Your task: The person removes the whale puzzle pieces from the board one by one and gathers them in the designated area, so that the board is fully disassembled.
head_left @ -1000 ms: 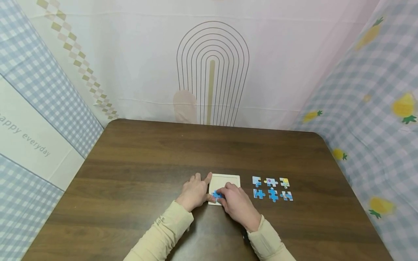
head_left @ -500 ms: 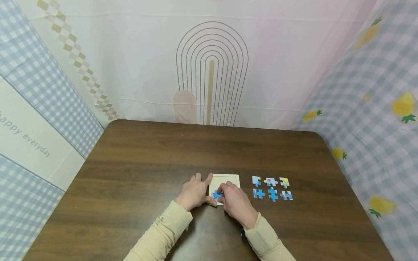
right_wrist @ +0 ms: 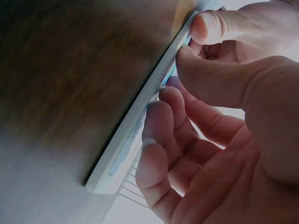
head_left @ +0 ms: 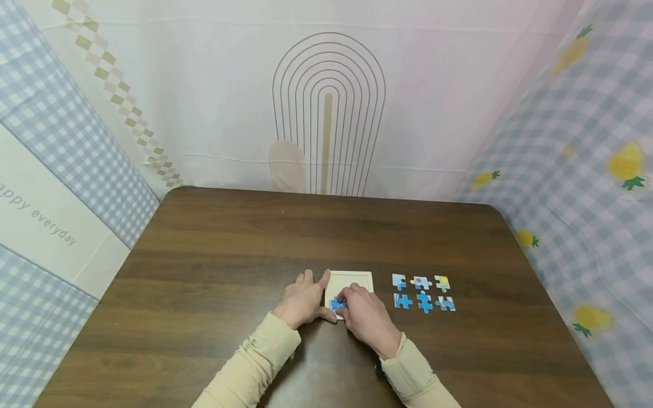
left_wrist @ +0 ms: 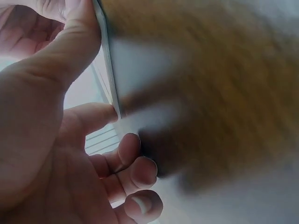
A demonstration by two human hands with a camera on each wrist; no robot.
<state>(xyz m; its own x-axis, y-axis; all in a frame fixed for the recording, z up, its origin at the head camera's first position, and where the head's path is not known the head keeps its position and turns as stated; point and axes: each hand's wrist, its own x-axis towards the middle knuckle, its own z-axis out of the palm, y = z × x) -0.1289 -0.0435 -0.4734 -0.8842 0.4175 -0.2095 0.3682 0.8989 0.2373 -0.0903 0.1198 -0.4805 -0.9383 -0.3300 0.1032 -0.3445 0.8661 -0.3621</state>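
Observation:
In the head view, my left hand (head_left: 301,300) lies along the left side of a pale square tray (head_left: 352,273), thumb near its lower corner and index finger near the upper one. Blue puzzle pieces (head_left: 335,304) lie in the tray's lower left. My right hand (head_left: 369,317) covers its lower right, thumb and index finger pinching at a blue piece there; the fingertips partly hide it. In the right wrist view, curled fingers (right_wrist: 158,122) stand over the tray (right_wrist: 105,179). The left wrist view has the left thumb (left_wrist: 77,44) against the tray's edge.
To the right of the tray on the brown table (head_left: 229,226), several loose puzzle pieces lie in two rows, among them a blue one (head_left: 424,302) and one with yellow (head_left: 442,283). Patterned cloths (head_left: 224,102) hang behind the table and at both sides.
The right index finger has shifted slightly up and away from the left thumb, showing more of the blue pieces. The left thumb has moved down to the tray's lower corner.

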